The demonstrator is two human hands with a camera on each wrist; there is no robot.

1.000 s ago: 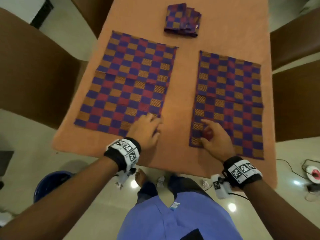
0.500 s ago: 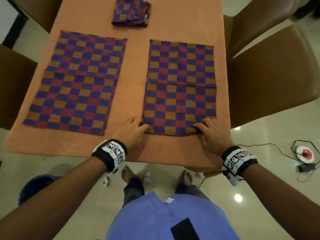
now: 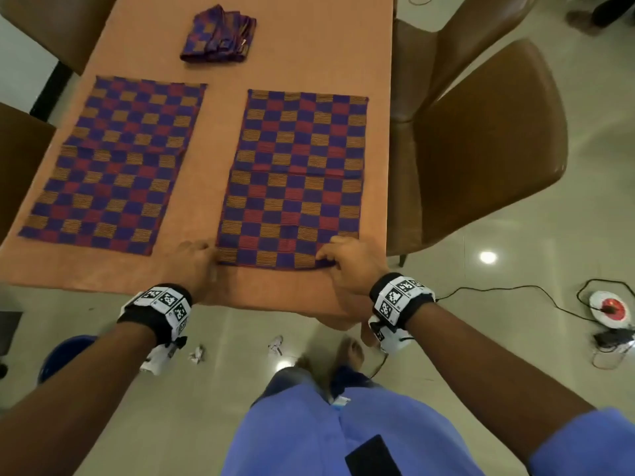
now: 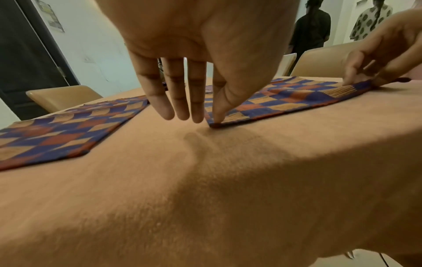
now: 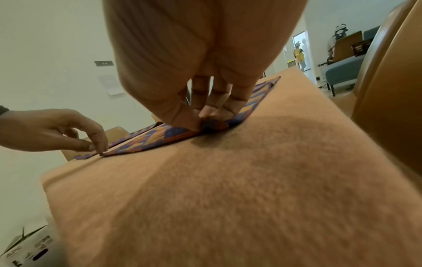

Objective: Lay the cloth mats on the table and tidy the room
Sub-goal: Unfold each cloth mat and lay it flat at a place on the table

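Two checked purple, red and orange cloth mats lie flat side by side on the orange-covered table [image 3: 192, 276]. My left hand [image 3: 211, 254] pinches the near left corner of the right mat [image 3: 295, 180] between thumb and index, its other fingers straight [image 4: 182, 108]. At that mat's near right corner my right hand [image 3: 330, 257] pinches a small bunch of cloth [image 5: 212, 124]. The left mat [image 3: 113, 166] lies untouched. A folded stack of mats [image 3: 220, 32] sits at the far end.
Brown chairs stand at the table's right [image 3: 481, 149] and left [image 3: 20, 159]. On the floor are a blue bin [image 3: 65, 355], crumpled paper bits [image 3: 197, 353], a cable and a red-white socket reel [image 3: 610, 309]. People stand far off [image 4: 310, 30].
My left hand left the left mat's near corner and went to the right mat's near left corner. My right hand slid along to its near right corner. The view shifted right.
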